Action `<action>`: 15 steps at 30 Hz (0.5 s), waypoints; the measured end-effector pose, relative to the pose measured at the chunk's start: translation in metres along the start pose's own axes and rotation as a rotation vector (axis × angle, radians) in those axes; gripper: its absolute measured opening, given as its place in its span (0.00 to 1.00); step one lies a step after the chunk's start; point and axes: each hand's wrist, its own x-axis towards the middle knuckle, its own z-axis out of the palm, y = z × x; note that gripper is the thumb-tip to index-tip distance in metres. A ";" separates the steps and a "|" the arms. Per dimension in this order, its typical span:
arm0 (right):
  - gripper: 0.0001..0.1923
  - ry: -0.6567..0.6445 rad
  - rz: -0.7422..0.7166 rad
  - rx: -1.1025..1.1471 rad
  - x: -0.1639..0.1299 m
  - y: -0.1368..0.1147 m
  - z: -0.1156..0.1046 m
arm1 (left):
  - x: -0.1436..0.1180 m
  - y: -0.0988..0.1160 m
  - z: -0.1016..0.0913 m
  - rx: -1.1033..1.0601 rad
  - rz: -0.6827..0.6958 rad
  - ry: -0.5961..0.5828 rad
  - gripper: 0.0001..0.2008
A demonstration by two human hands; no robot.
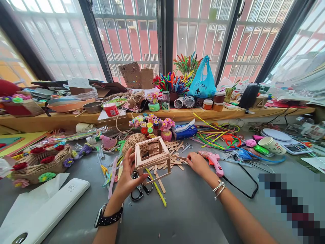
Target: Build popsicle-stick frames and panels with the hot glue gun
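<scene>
My left hand (130, 172) grips a box-shaped frame (152, 157) built from popsicle sticks, holding it tilted above the table by its left side. To the right, my right hand (199, 164) pinches the end of a single popsicle stick (183, 158) at the edge of a loose pile of sticks (175, 163). Just beyond that hand lies a pink hot glue gun (214, 162). Black-handled scissors (141, 190) and a yellow pipe cleaner (159, 191) rest below the frame. Behind it is a ball of twine (134, 145).
A white power bank (61, 206) lies at front left, near a twine basket with crochet flowers (43, 164). Small scissors (187, 147), a blue tissue pack (185, 130) and scattered pipe cleaners (215, 134) lie farther back. The glue gun's black cord (250, 195) loops at right.
</scene>
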 end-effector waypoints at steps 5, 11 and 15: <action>0.05 0.044 0.064 0.164 -0.006 0.005 -0.002 | 0.000 -0.002 0.008 0.002 0.027 -0.057 0.48; 0.06 0.166 0.099 0.372 -0.011 0.010 -0.008 | -0.006 -0.004 0.034 -0.006 0.069 -0.189 0.46; 0.07 0.245 0.128 0.479 -0.012 0.016 -0.009 | -0.011 -0.007 0.054 0.018 0.075 -0.245 0.47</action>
